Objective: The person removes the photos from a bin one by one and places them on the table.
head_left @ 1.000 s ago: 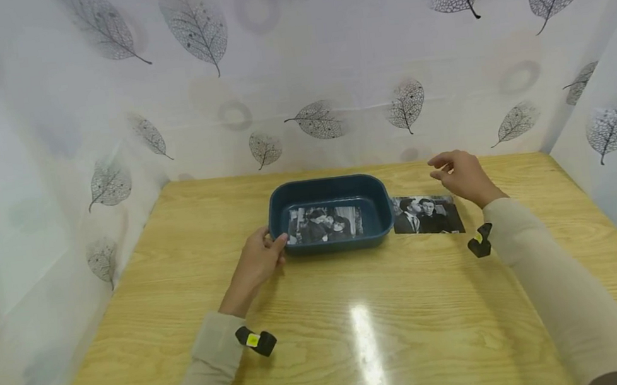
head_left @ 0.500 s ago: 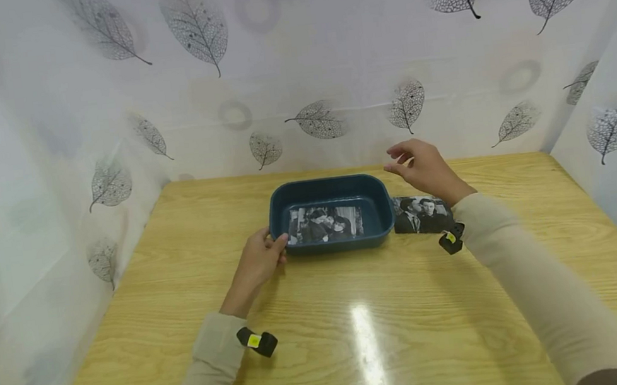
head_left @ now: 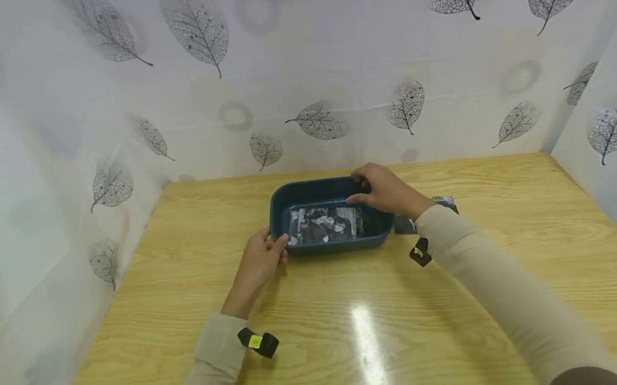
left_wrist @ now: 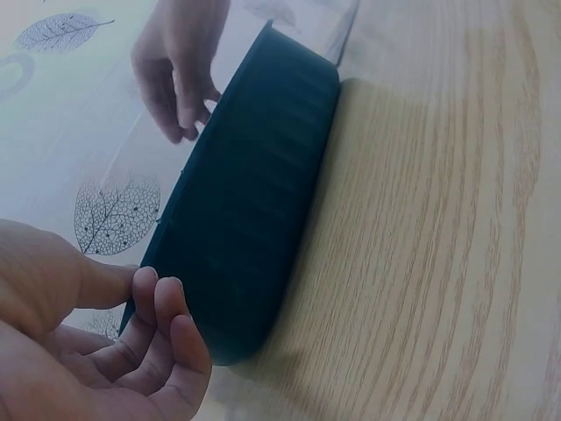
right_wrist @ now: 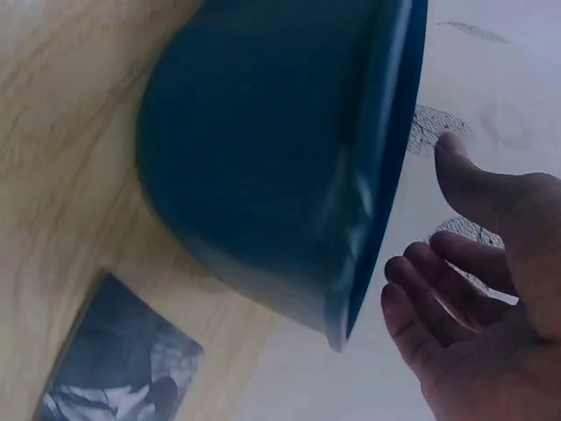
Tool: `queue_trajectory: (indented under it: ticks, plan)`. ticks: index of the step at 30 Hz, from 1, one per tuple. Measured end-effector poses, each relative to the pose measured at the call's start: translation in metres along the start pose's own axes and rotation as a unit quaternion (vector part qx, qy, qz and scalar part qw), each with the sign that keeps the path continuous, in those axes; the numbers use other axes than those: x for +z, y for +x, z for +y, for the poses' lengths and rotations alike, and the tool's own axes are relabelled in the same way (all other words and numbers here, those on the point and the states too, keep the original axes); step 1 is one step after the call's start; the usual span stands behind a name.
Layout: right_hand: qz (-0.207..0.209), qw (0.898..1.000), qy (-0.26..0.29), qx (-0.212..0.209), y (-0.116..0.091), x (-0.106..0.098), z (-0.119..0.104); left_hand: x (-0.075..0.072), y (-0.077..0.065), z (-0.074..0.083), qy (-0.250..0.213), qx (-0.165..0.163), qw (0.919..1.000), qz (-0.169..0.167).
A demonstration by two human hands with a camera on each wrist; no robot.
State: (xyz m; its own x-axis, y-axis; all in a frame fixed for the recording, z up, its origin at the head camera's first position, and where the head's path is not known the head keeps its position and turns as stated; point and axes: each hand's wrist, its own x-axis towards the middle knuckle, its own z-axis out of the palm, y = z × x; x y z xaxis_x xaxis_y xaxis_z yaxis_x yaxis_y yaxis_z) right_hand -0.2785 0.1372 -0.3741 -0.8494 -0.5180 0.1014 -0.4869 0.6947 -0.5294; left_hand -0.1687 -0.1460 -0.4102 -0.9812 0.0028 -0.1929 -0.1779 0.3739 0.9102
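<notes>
1. The tray (head_left: 324, 192), dark blue and oblong, sits on the table (head_left: 359, 339), toward its far edge.
2. A black-and-white photo (head_left: 323, 224) lies flat on the tray floor.
3. A second photo (head_left: 447, 202) lies on the table just right of the tray; the right forearm covers most of it in the head view. The right wrist view shows it flat on the wood beside the tray's outer wall.
4. The left hand (head_left: 262, 261) is at the tray's near left corner. Its grip is loosely curled, with the fingertips (left_wrist: 166, 303) at the corner wall. Whether they press the wall or only touch it cannot be told from the left wrist view.
5. The right hand (head_left: 382, 190) is over the tray's far right part, above the rim, with fingers reaching down into the tray. Its grip is spread and relaxed in the right wrist view, fingers (right_wrist: 438, 289) apart and holding nothing.
6. A sleeve (head_left: 502, 285) covers each forearm, and a black wrist unit (head_left: 258, 342) is strapped at each wrist.
7. Leaf-printed sheeting (head_left: 293, 61) stands behind the tray and to both sides.
</notes>
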Motion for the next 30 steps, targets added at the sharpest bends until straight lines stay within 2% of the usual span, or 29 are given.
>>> queue_trajectory:
  ticks: [5, 11, 17, 24, 30]
  plan:
    - [-0.051, 0.998, -0.043, 0.009, 0.003, 0.015, -0.004, 0.001, 0.0, 0.0, 0.0, -0.002, 1.0, 0.001]
    - [-0.115, 0.988, -0.097, 0.032, 0.001, 0.026, -0.007, 0.001, 0.0, 0.001, -0.007, -0.005, 1.0, 0.0]
    - [-0.121, 0.978, -0.168, 0.022, 0.003, 0.036, -0.008, 0.001, 0.001, 0.0, -0.008, -0.006, 1.0, 0.002]
    - [-0.141, 0.973, -0.182, 0.037, 0.007, 0.039, -0.009, 0.001, 0.001, 0.0, -0.009, -0.003, 1.0, 0.001]
    - [-0.124, 0.974, -0.181, 0.057, 0.012, 0.041, -0.008, 0.0, 0.0, 0.001, -0.004, -0.005, 1.0, 0.003]
